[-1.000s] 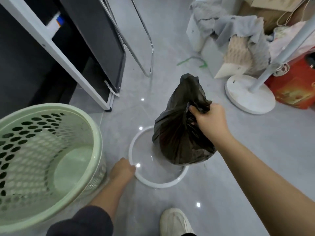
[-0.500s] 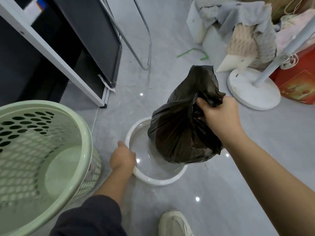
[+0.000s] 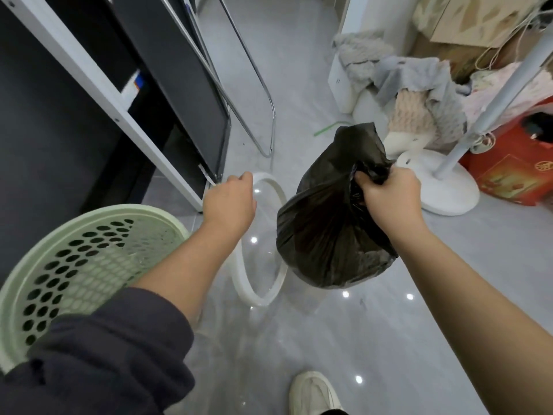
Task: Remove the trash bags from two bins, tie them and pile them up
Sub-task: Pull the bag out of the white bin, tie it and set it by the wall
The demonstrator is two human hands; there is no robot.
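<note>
**Black bag up in the right hand, clear bin tipped by the left**

Hard to read first: the clear bin (image 3: 259,244) is see-through, so only its white rim shows plainly, tilted up on edge, and its walls all but vanish against the floor. The bag hides the rim's right side. What is inside the bag cannot be told. The green perforated basket (image 3: 74,265) at 8 o'clock is partly covered by the dark sleeve (image 3: 98,360).

The floor (image 3: 374,339) is glossy grey tile, speckled with ceiling-light reflections. A white fan base (image 3: 443,187) stands at 2 o'clock, a red box (image 3: 514,172) just beyond it, crumpled grey cloth (image 3: 413,82) at 1 o'clock. A white shoe (image 3: 314,393) pokes in at 6 o'clock.

The black trash bag (image 3: 332,223) hangs bulging and crinkled at centre, off the floor, neck bunched and untied. The right hand (image 3: 389,199) is clenched on that neck. The left hand (image 3: 230,202), at 10 o'clock of the bag, closes its fingers on the bin's rim.
</note>
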